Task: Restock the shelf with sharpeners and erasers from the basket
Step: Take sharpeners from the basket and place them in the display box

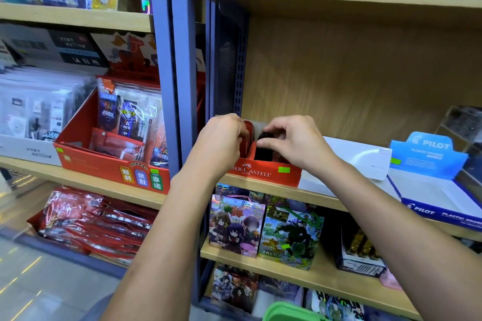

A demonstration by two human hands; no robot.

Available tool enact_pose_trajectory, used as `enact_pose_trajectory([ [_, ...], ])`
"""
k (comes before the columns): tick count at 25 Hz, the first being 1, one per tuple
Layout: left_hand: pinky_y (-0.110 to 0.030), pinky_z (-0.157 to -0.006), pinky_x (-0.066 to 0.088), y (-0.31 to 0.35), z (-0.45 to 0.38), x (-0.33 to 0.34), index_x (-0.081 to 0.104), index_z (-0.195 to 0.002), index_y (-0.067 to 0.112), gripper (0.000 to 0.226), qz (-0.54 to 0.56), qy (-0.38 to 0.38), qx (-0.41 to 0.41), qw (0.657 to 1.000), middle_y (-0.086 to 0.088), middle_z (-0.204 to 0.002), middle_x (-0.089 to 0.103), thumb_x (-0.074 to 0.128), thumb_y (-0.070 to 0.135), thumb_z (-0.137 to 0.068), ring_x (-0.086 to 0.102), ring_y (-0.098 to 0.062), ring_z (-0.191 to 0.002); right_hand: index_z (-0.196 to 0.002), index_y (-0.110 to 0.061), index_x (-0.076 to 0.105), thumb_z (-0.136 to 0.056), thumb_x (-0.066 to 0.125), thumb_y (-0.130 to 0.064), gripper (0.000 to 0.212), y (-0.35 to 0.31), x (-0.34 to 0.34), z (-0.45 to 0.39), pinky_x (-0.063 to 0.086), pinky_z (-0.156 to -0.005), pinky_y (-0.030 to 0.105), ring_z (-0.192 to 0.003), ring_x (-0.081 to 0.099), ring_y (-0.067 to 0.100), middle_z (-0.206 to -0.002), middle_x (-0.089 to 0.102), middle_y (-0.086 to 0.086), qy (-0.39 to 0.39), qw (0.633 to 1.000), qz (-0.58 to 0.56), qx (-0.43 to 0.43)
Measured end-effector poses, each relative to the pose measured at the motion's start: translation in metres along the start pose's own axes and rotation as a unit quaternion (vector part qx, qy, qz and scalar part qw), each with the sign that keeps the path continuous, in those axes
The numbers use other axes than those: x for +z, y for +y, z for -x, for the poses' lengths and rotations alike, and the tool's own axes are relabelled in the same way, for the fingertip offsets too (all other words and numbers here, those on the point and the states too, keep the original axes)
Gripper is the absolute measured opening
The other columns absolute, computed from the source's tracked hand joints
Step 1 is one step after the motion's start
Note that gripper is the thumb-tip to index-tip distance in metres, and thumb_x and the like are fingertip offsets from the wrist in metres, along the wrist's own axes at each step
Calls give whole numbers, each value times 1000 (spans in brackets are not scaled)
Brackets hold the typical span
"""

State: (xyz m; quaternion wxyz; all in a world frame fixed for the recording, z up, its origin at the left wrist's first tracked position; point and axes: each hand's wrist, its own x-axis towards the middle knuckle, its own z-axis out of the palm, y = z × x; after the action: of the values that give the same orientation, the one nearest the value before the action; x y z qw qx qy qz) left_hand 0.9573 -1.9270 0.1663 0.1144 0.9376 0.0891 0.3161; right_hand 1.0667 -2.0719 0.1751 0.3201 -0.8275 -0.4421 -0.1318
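Above the red Faber-Castell box [263, 171], the right hand [292, 142] pinched a dark sharpener [264, 148] upright over its slot; the left hand [221, 138] curled around red pieces beside it

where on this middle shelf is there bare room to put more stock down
Bare tray floor inside the blue Pilot box, right of the white box. Crowded at the red Faber-Castell box, where the left hand and right hand work.

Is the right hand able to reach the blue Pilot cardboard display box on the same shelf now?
Probably yes: the right hand pinches a black item, and only a white box lies before the blue Pilot cardboard display box.
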Motion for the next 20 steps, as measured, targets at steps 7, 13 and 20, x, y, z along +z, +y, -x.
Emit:
enact_pose_trajectory([
  [7, -43, -90, 55, -2, -4, 3, 76, -107, 14, 43, -15, -31, -20, 999, -6, -116, 67, 53, -10, -80, 62, -29, -108, -117, -21, 73, -98, 54, -16, 27, 6, -6, 3, 43, -62, 19, -71, 57, 12, -102, 59, -13, -75, 997, -7, -15],
  [13, -45, -92, 52, 12, 5, -4, 74, -107, 10, 44, 29, 46, 22, 998, -3, -114, 67, 49, -10, -77, 58, -26, -111, -143, -29, 50, -95, 49, -2, 55, 11, -11, 15, 37, -59, 9, -65, 49, -6, -108, 53, -9, -88, 995, 24, -43],
  [20, -7, -60, 42, 76, 33, 4, 77, -91, 16, 34, 132, -192, 108, 966, 8, -72, 66, 54, -4, -78, 60, -4, -67, -88, -21, 75, -84, 52, 2, 32, 15, -18, 116, 42, -54, 21, -58, 60, 10, -67, 69, -4, 40, 986, -150, 63],
])
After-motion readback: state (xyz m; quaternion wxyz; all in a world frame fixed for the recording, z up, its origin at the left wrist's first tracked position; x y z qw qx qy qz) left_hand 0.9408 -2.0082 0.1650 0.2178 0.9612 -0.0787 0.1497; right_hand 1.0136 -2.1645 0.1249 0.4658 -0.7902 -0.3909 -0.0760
